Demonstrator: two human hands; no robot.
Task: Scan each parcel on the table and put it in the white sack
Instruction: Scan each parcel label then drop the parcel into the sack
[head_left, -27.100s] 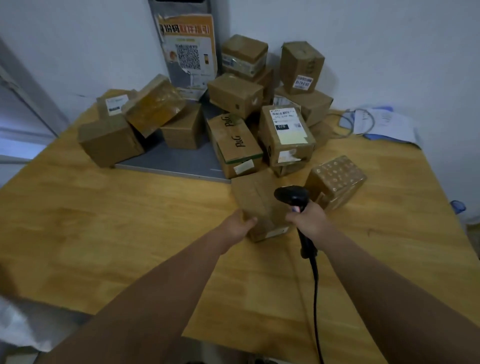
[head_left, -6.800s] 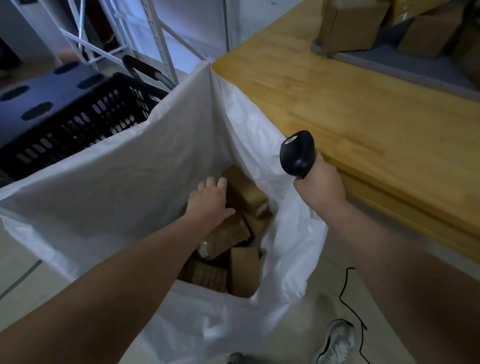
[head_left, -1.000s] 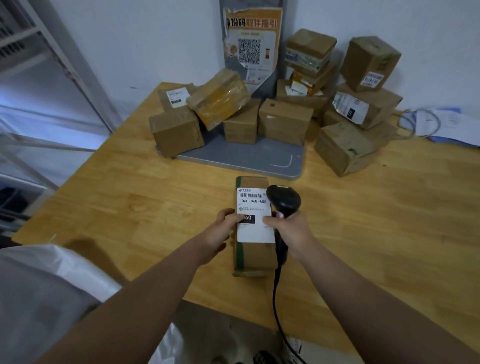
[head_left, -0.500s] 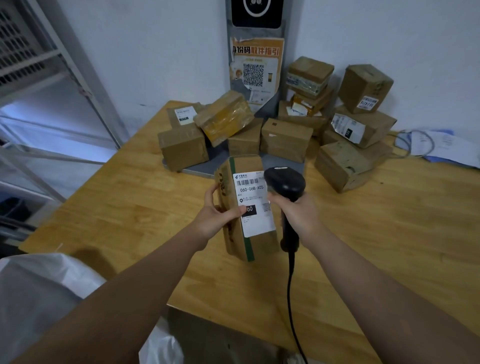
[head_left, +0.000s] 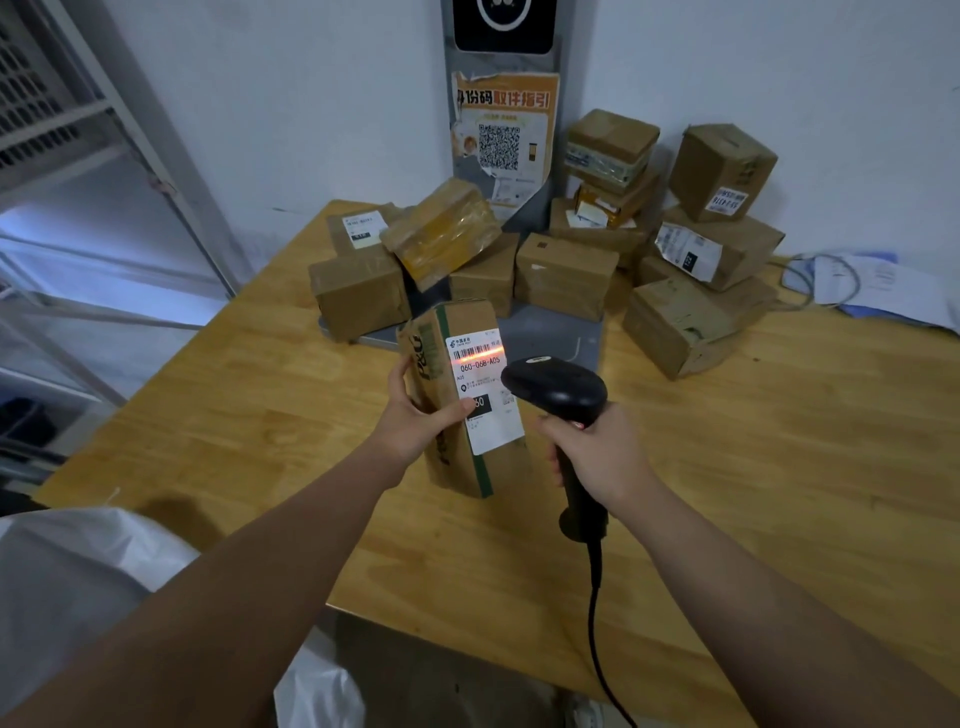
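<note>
My left hand (head_left: 418, 421) grips a tall brown parcel (head_left: 457, 457) with a green stripe and holds it upright above the wooden table (head_left: 753, 441). Its white label faces me, and a red scan line crosses the barcode near the top. My right hand (head_left: 597, 452) is shut on a black corded barcode scanner (head_left: 556, 387), its head just right of the label. The white sack (head_left: 78, 582) shows at the lower left, beside the table edge. Several more brown parcels (head_left: 563, 275) are piled at the back of the table.
A grey scale platform (head_left: 550, 338) lies under part of the pile, with a poster stand (head_left: 501, 135) behind it. Papers and a cable (head_left: 872, 280) lie at the far right. Metal shelving (head_left: 78, 156) stands to the left. The scanner cord (head_left: 597, 623) hangs over the front edge.
The parcel has been lifted from lying flat on the table to upright in my left hand. The scanner has come up level with the label, and a red scan line now shows on the barcode.
</note>
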